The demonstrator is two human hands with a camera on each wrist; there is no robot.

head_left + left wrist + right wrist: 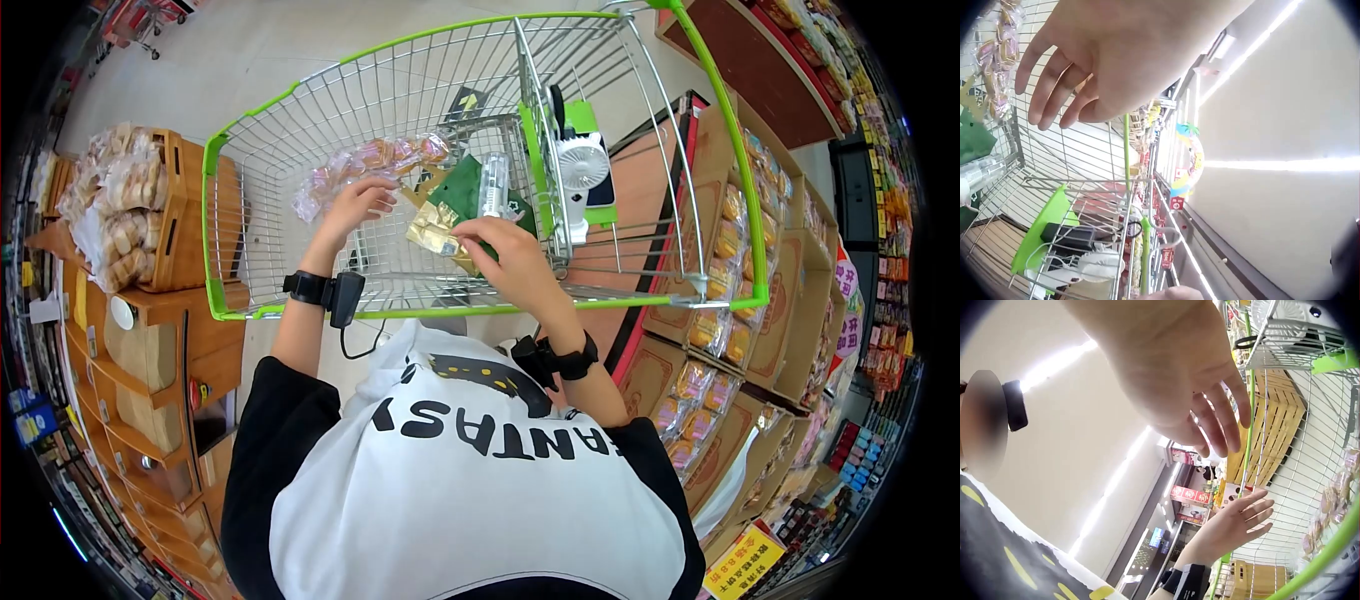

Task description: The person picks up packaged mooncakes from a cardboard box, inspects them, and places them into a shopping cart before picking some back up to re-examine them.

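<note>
My left hand hangs over the shopping cart with its fingers loosely bent and nothing between them. Close beyond it lies a string of clear-wrapped bread packs inside the basket. My right hand hovers at the near side of a shiny gold packet, its fingertips overlapping the packet's edge in the head view. In the right wrist view its fingers hang relaxed, holding nothing. Beside the gold packet lie a dark green bag and a clear plastic bottle.
A white handheld fan stands in the cart's child seat section. Wooden shelving with bagged bread is at the left. Cardboard boxes of packaged buns line the right side. Wire walls and green rims surround the basket.
</note>
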